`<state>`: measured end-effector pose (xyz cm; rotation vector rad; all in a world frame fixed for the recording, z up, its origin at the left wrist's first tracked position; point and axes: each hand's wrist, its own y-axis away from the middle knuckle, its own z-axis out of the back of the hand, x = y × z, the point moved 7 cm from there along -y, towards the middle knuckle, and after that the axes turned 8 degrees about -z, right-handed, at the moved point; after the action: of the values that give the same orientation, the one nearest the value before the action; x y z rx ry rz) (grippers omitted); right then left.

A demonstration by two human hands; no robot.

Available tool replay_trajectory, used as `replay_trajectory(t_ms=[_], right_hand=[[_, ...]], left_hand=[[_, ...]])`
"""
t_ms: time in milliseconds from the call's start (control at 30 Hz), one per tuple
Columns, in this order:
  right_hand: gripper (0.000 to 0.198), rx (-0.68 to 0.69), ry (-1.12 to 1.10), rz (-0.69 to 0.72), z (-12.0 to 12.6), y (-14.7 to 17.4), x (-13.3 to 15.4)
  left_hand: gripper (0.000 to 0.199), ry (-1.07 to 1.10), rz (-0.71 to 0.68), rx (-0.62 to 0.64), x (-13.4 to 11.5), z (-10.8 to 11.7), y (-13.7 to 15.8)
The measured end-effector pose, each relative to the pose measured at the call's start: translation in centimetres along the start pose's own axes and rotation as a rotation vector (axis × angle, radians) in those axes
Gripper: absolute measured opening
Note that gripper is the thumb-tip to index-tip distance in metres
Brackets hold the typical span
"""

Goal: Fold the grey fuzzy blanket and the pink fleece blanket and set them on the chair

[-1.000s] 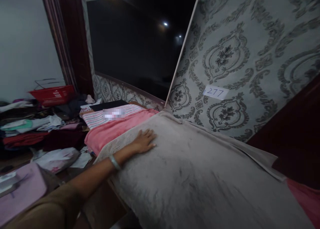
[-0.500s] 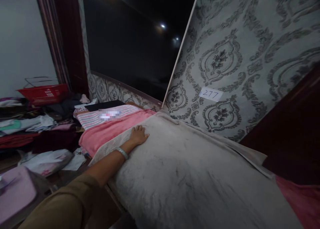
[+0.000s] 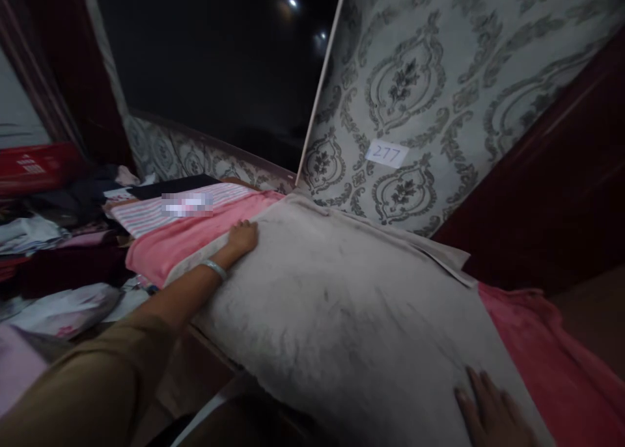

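Note:
A large light-grey fleecy cloth is spread over a long surface in front of me, faintly creased and darker along its near side. My left hand, with a bracelet on the wrist, lies on this cloth near its far left edge, fingers slightly bent. Close by is a pink cloth beneath a striped cloth. At the lower right, my right hand rests palm down on the grey cloth, its fingers apart. A red-pink cloth shows beyond the grey one on the right.
A big dark television screen stands by the patterned wall. A paper label reading 277 is stuck there. At left are piled clothes, a red basket and a white plastic bag. Dark red wood borders the right.
My view has shifted right and down. The left hand's fingers look more bent and closer together. My right hand has come into view on the grey cloth.

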<state>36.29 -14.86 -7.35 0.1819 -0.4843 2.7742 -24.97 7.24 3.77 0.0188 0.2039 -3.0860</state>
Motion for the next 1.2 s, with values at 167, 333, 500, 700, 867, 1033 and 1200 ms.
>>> replay_trajectory(t_ms=[167,333,500,700,867,1033,1200], right_hand=[[0.086,0.044,0.029,-0.178,2.0,0.2,2.0],[0.084,0.044,0.022,-0.17,2.4,0.6,2.2],[0.087,0.052,0.013,-0.173,2.5,0.7,2.1],[0.088,0.063,0.007,-0.176,2.6,0.6,2.2],[0.088,0.061,0.002,-0.164,2.6,0.5,2.2],[0.087,0.065,0.001,-0.172,2.5,0.6,2.1],[0.087,0.082,-0.042,-0.184,2.1,0.1,1.8]], left_hand=[[0.049,-0.065,-0.073,0.049,1.9,1.2,2.2],[0.053,-0.111,-0.093,-0.005,4.3,1.9,6.1],[0.056,0.002,-0.006,-0.002,6.9,1.5,9.2],[0.054,0.08,0.09,0.02,8.5,1.4,10.2],[0.05,0.154,0.172,0.042,9.5,1.2,10.3],[0.05,0.218,0.223,0.101,10.6,1.2,10.4],[0.044,0.339,0.28,0.088,11.3,2.0,10.6]])
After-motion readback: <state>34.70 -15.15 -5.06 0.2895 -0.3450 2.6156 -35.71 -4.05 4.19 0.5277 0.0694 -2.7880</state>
